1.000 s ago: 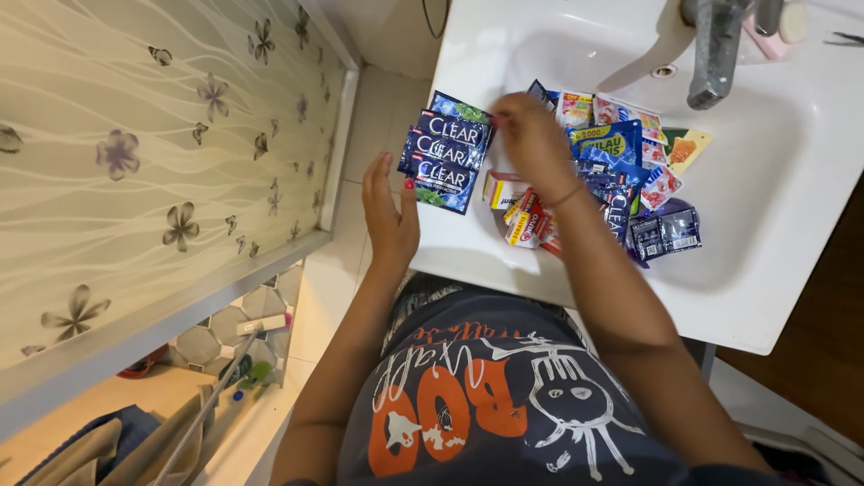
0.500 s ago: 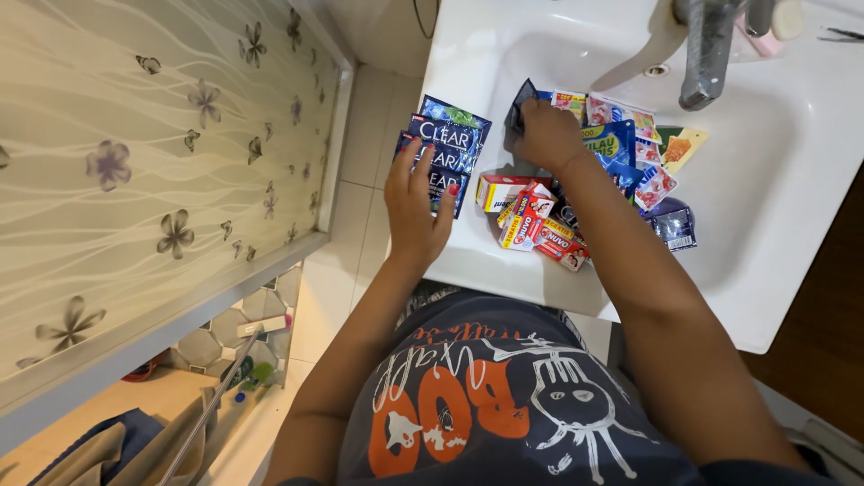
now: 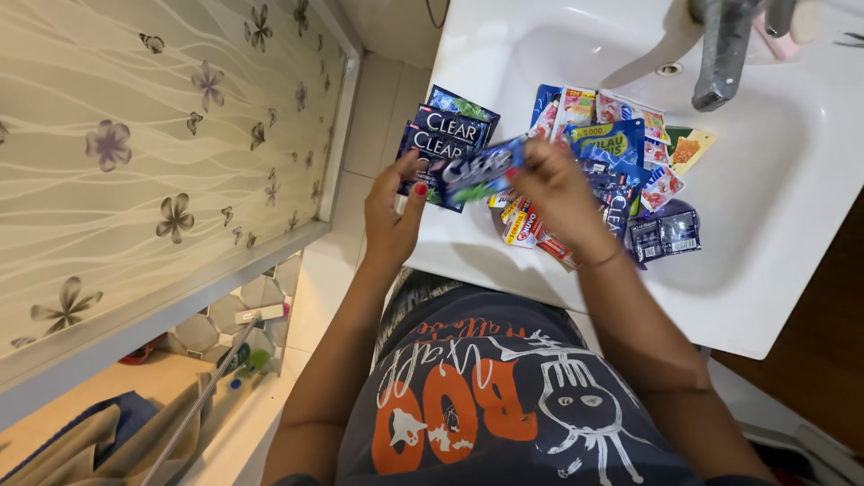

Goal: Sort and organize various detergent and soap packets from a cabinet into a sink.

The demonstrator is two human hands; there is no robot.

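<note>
A white washbasin [image 3: 774, 225] fills the upper right of the view and serves as the landmark. To its left hangs a pale curtain [image 3: 162, 153] printed with grey flowers, and a strip of light floor tiles [image 3: 369, 126] runs between the two. A grey metal tap [image 3: 724, 49] stands at the back of the washbasin and reaches over the bowl.

Inside the bowl, near its front left part, lies a loose heap of small sachets [image 3: 630, 171] in blue, red, yellow and purple. On the left rim of the washbasin rests a neat stack of dark blue sachets [image 3: 445, 135], overlapping each other.

Over the front left rim of the washbasin, the person holds one dark blue sachet [image 3: 477, 171] in the air, just in front of the stack. The left hand [image 3: 393, 211] grips its left end with thumb and fingers closed on it. The right hand [image 3: 553, 184] pinches its right end in the same way. The sachet is blurred, stretched between both hands and a little tilted.
</note>
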